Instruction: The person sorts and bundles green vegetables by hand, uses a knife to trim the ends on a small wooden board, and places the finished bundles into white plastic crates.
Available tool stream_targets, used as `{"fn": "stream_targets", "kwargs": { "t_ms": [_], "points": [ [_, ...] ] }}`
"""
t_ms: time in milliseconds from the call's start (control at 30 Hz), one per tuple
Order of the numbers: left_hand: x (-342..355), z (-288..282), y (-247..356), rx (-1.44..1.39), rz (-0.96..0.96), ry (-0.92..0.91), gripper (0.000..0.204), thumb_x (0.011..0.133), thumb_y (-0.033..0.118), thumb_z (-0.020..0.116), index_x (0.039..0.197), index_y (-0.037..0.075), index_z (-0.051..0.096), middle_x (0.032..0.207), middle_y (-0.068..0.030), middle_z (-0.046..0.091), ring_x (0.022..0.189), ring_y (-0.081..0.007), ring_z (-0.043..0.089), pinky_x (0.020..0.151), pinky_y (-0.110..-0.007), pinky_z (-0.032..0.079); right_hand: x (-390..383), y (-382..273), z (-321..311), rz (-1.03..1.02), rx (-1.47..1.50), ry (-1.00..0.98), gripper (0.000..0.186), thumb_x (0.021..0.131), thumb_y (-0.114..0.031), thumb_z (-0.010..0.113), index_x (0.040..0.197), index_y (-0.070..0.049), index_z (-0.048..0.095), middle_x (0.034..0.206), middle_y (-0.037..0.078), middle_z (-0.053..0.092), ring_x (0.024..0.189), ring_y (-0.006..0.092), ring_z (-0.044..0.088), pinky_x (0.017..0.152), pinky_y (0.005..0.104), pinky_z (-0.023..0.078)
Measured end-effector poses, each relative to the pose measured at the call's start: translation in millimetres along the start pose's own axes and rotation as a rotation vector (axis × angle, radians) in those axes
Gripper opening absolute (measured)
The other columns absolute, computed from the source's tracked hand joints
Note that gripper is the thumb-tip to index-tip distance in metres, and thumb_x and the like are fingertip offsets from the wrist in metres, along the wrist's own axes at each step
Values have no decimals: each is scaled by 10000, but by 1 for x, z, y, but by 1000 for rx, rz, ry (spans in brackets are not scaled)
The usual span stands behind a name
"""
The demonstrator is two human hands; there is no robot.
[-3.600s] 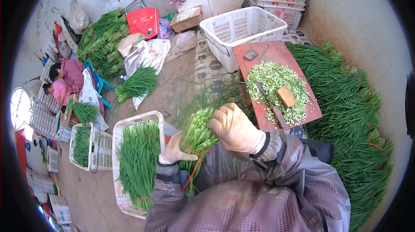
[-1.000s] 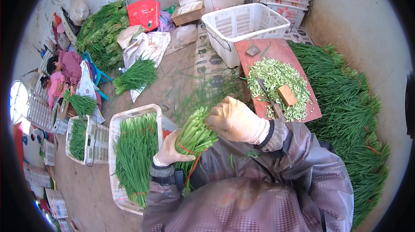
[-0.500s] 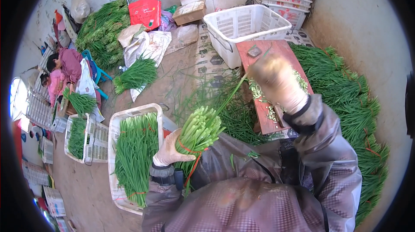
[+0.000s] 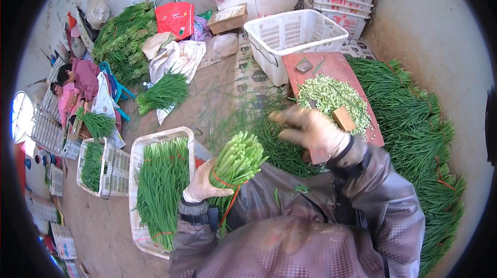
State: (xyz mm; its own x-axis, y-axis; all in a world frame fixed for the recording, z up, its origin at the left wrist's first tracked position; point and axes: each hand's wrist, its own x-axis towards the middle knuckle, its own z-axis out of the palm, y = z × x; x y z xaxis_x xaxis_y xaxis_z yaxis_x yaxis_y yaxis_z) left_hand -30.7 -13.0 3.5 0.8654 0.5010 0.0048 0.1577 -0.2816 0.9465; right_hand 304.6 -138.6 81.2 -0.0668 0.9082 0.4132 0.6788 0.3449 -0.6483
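Left hand is gripping the bundle of green stalks above the lap, pale ends up; right hand, slightly blurred, is hovering beside the red board, fingers parted, apparently holding nothing. Step seems to be picking over the bundle; another pick is calling for right fingertips meeting single stalk ends, left grip steadying.
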Motion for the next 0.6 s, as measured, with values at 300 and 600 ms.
{"fn": "stream_targets", "kwargs": {
  "t_ms": [300, 600],
  "points": [
    [12, 3, 4, 156, 38, -25, 895, 601, 323, 945, 1322, -2, 526, 1210, -104, 654, 1152, -186, 598, 1038, -364, 437, 10, -26, 39, -171, -168, 84, 121, 783, -129, 708, 738, -61, 620, 700, 105, 609, 667, 316, 623, 628, 419, 491],
    [7, 0, -7, -60, 53, -33, 980, 585, 226, 960, 1393, -20, 464, 1305, -104, 614, 1198, -192, 577, 1069, -372, 425, -3, 61, -105, 201, -38, 879, 33, 877, -41, 715, 899, -17, 708, 721, -15, 624, 659, 66, 532, 620, 260, 475]
  ]
}}
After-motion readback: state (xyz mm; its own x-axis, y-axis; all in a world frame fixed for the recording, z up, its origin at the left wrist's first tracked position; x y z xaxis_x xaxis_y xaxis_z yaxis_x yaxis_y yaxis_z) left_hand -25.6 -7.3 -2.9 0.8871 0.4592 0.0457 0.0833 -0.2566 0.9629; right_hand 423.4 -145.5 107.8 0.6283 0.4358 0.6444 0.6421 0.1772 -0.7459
